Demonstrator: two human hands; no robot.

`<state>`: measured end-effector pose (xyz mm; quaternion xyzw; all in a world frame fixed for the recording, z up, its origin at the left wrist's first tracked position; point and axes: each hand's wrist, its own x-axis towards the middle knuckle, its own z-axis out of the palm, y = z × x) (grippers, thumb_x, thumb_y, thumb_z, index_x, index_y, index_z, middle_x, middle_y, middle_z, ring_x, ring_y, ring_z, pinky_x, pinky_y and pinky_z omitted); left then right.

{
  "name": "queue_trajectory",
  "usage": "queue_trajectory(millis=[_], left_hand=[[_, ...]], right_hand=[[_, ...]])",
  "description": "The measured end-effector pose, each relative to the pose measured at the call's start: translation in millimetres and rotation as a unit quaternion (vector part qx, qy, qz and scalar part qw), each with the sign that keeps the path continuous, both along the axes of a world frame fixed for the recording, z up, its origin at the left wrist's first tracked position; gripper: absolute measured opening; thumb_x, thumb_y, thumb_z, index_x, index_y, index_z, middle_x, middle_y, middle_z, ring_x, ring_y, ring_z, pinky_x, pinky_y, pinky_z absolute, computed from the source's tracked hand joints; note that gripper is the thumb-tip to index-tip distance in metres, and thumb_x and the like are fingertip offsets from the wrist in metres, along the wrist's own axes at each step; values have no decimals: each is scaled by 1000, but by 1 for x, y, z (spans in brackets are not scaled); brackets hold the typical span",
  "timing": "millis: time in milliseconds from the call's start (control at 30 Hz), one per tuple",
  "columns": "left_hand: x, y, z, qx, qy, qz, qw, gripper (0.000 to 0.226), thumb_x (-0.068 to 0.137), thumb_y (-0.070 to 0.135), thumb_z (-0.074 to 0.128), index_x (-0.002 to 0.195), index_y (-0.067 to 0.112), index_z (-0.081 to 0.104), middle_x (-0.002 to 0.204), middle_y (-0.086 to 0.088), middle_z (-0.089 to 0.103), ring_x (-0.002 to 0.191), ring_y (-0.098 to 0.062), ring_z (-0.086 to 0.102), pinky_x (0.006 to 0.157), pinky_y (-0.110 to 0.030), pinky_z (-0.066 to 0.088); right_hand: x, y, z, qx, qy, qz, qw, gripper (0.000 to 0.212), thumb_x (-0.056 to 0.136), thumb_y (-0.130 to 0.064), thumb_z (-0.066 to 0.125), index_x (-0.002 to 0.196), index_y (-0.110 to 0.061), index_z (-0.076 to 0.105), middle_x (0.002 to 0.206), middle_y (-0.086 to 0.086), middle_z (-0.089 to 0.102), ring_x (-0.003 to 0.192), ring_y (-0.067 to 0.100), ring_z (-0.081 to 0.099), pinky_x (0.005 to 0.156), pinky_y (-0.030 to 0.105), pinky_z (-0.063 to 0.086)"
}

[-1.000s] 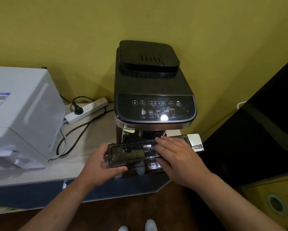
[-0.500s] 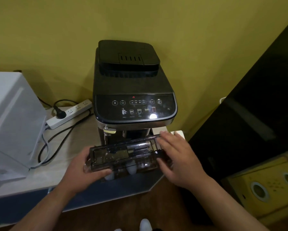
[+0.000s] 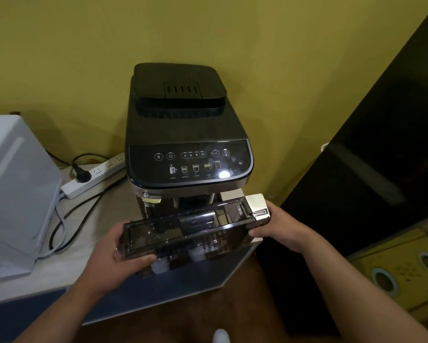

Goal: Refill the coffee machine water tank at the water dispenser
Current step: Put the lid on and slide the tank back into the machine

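A long smoky see-through water tank (image 3: 190, 231) with a silver end cap is held level in front of the black coffee machine (image 3: 185, 134), just below its lit control panel. My left hand (image 3: 114, 256) grips the tank's left end from below and the side. My right hand (image 3: 279, 226) holds the right end by the silver cap. The tank hides the machine's spout area and drip tray. The white water dispenser (image 3: 17, 184) stands at the left on the same counter.
A white power strip (image 3: 94, 175) with a black plug and trailing cables lies between dispenser and machine. A tall black cabinet (image 3: 371, 169) stands close on the right, with a yellow box (image 3: 403, 271) on the floor below it. The counter's front edge (image 3: 183, 276) runs under the tank.
My right hand has slid from on top of the tank to its right end cap. The tank now sits lower and clear of the machine's front, with both hands at its ends.
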<state>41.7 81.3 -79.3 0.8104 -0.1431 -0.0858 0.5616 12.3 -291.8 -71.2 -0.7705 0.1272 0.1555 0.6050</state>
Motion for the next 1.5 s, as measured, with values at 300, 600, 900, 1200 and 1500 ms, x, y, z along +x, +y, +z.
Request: queue_trajectory(millis=[300, 600, 900, 1200, 1500], left_hand=[[-13, -7, 7, -65, 43, -2, 997, 70, 41, 37, 88, 107, 32, 65, 106, 7, 72, 97, -12, 69, 76, -17, 56], [-38, -62, 12, -118, 110, -30, 986, 78, 56, 27, 86, 129, 28, 58, 117, -6, 72, 111, -20, 67, 84, -28, 56], [-67, -144, -2, 9, 107, 32, 994, 56, 85, 14, 71, 132, 38, 51, 117, 14, 66, 112, -3, 58, 85, -16, 44], [-54, -195, 6, -139, 208, 23, 968, 47, 80, 21, 61, 125, 31, 49, 122, -1, 64, 111, -21, 61, 94, -43, 50], [-24, -224, 17, -126, 190, 98, 969, 18, 99, 11, 42, 116, 9, 43, 104, -3, 55, 91, -14, 56, 88, -43, 50]], right_hand=[[-39, -8, 15, 66, -11, 6, 998, 85, 57, 9, 82, 129, -21, 49, 121, 3, 68, 114, 18, 63, 91, 34, 52], [-115, -39, 18, 0, -65, -78, 995, 73, 57, 13, 84, 113, -28, 58, 105, -12, 72, 99, 5, 68, 75, 19, 54], [-185, -74, 2, -70, -128, -181, 973, 77, 50, 11, 88, 105, -32, 57, 100, -10, 72, 87, 1, 68, 72, 26, 55], [-205, -54, -35, -61, -142, -300, 941, 82, 47, 13, 89, 104, -33, 53, 102, 2, 65, 99, 27, 62, 80, 38, 51], [-195, -18, -45, -1, -169, -345, 923, 82, 51, 11, 88, 98, -45, 50, 101, -5, 65, 96, 12, 62, 77, 31, 50]])
